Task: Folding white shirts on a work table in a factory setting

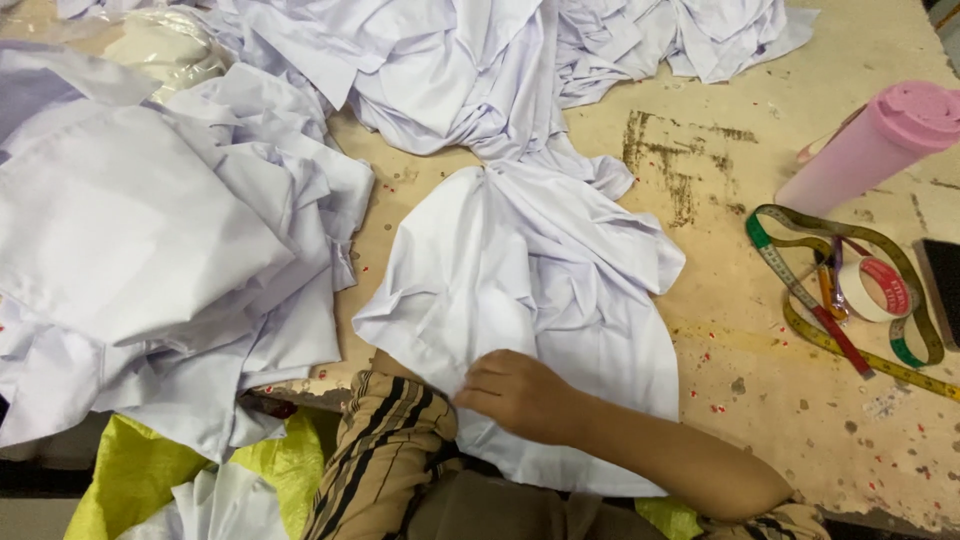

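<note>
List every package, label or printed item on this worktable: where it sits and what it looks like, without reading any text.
Tape roll: right side, inside the tape loop; white ring, red printed label.
Measuring tape: right side, looped; yellow and green with red end.
Plastic bag: top left; clear, holding pale cloth.
No screens or signs.

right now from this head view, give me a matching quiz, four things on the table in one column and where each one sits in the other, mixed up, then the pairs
Things:
1. pink bottle
2. measuring tape
3. right hand
4. roll of tape

Places:
A. on the near edge of the white cloth piece
B. lying on its side at the far right of the table
C. inside the loop of the measuring tape
D. curled on the table just below the pink bottle

Pairs: 1-B, 2-D, 3-A, 4-C
</note>
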